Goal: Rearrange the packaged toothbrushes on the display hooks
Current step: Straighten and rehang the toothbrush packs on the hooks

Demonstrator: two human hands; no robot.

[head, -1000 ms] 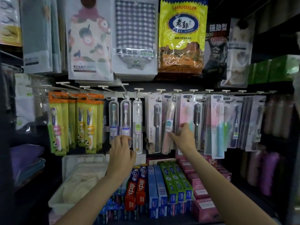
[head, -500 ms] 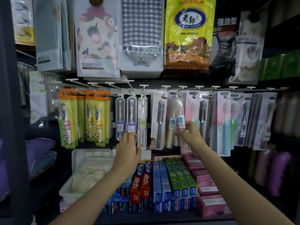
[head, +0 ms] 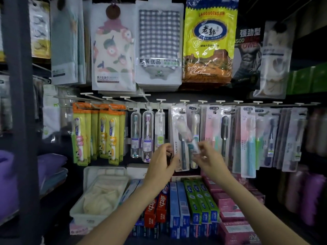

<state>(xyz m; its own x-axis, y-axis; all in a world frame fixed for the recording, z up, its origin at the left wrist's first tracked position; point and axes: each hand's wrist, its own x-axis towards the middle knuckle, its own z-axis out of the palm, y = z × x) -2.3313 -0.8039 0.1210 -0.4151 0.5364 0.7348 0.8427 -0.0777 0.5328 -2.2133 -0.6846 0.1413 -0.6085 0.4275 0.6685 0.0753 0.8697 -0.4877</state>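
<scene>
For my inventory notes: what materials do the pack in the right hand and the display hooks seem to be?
The toothbrush pack in the right hand: apparently clear glossy plastic, since the brush shows through. Display hooks: probably pale painted metal wire, thin and straight, with flat tags at the tips.

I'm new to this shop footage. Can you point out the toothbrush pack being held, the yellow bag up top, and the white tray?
toothbrush pack (head: 186, 137): head view, middle of the tilted clear pack.
yellow bag (head: 209, 55): head view, front face.
white tray (head: 88, 215): head view, front wall.

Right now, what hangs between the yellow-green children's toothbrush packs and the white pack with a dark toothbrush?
In the head view, three clear toothbrush cases hang side by side between them.
</scene>
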